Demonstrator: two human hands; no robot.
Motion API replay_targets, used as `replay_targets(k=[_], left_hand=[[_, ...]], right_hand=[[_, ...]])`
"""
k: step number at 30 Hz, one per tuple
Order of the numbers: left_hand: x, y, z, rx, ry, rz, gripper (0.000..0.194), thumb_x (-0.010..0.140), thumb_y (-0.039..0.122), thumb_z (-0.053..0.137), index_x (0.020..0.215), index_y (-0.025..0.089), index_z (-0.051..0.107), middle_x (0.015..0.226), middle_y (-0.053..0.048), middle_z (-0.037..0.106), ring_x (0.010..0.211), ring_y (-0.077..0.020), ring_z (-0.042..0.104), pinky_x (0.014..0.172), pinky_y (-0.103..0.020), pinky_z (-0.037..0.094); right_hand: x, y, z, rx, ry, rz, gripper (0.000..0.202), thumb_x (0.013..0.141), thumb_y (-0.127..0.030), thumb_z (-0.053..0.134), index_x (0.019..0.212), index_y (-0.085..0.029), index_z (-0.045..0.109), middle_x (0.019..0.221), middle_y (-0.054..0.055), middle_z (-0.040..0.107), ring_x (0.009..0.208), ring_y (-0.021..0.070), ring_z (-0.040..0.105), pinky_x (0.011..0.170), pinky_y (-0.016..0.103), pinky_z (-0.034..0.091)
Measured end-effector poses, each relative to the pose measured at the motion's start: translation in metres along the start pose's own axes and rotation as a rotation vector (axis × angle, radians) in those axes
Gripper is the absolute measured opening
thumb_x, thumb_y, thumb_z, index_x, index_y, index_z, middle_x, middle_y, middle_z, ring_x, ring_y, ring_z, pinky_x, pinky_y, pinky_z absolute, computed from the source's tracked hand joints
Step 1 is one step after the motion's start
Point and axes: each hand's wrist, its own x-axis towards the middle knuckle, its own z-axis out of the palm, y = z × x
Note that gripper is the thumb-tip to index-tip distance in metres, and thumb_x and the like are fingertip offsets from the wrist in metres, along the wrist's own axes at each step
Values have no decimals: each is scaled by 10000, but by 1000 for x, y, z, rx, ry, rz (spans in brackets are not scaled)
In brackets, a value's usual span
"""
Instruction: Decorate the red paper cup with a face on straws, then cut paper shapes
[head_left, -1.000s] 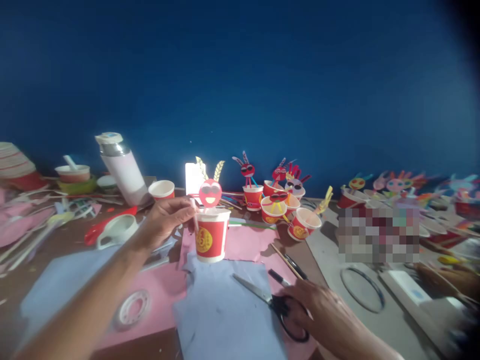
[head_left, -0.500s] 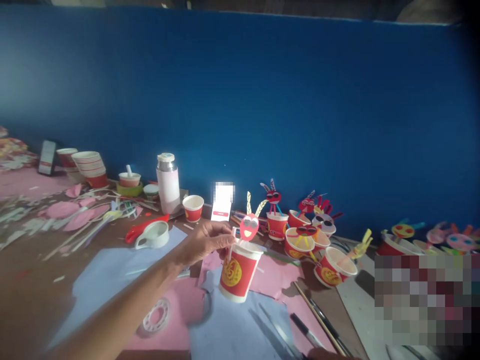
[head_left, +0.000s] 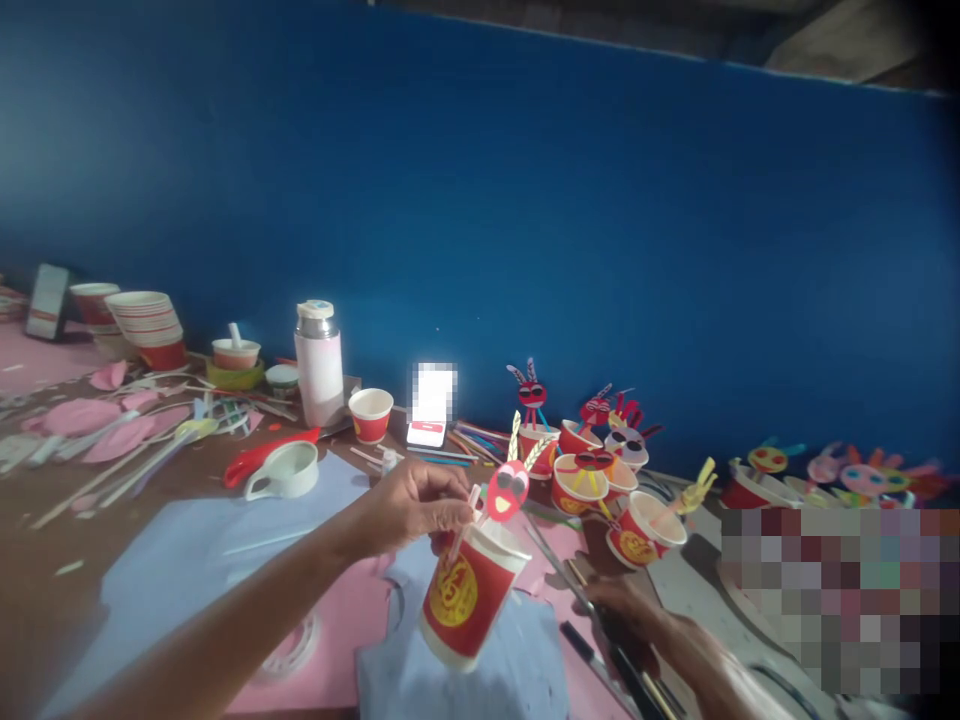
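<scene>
We take the white flask (head_left: 319,375) as landmark. To its right and nearer to the viewer, we see the red cup (head_left: 480,590), tilted so that its mouth leans rightward. A red paper face (head_left: 508,490) stands at the mouth, topped by two patterned strips (head_left: 515,437). The left hand (head_left: 420,510) keeps a narrow pinch at the rim, thumb and fingers closed beside a pale straw (head_left: 456,540) along the cup's side. We cannot tell whether the base touches the blue sheet (head_left: 529,665) below. Farther right of the flask, we find the right hand (head_left: 645,625) wrapped around the scissors (head_left: 555,555), their blades directed toward the cup; blur hides how wide these stand. A black-capped marker (head_left: 581,645) lies near them. Just right of the flask we note a second cup (head_left: 371,418), then a phone (head_left: 426,434); well to the right, a group of decorated cups (head_left: 581,487). Left of the flask is a cup stack (head_left: 154,330); before it, a handled white cup (head_left: 291,472).
</scene>
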Motion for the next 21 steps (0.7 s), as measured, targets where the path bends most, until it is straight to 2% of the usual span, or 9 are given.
replay_targets(k=[3, 8, 12, 17, 21], left_hand=[[-2, 3, 4, 17, -34, 16, 195, 740, 286, 665, 668, 105, 644, 669, 19, 515, 513, -61, 539, 445, -155, 414], [-4, 5, 8, -55, -34, -17, 173, 698, 283, 696, 691, 113, 668, 686, 19, 529, 476, -54, 529, 411, -151, 428], [-4, 4, 6, -49, -63, -56, 161, 710, 275, 692, 685, 118, 670, 649, 9, 568, 476, -56, 534, 419, -145, 437], [-5, 5, 5, -26, -94, -51, 198, 718, 313, 691, 708, 115, 679, 709, -6, 577, 496, -50, 530, 438, -144, 437], [-6, 8, 6, -39, -118, -27, 211, 726, 332, 682, 739, 121, 679, 742, -3, 566, 525, -53, 533, 442, -139, 436]], right_hand=[[17, -22, -12, 33, -75, -48, 218, 751, -277, 553, 945, -249, 649, 622, -19, 653, 524, 128, 604, 496, 183, 460], [27, -39, -27, 29, -162, -150, 379, 599, -356, 675, 948, -211, 654, 664, 10, 646, 566, 164, 596, 520, 227, 472], [27, -42, -25, 26, -183, -138, 397, 604, -315, 637, 989, -216, 629, 683, 7, 647, 523, 148, 596, 531, 225, 478], [27, -47, -26, 67, -234, -199, 374, 653, -372, 618, 986, -200, 615, 670, 13, 646, 512, 155, 601, 538, 236, 474], [27, -54, -33, 26, -188, -236, 348, 642, -329, 657, 970, -214, 635, 604, -4, 631, 524, 161, 592, 539, 236, 470]])
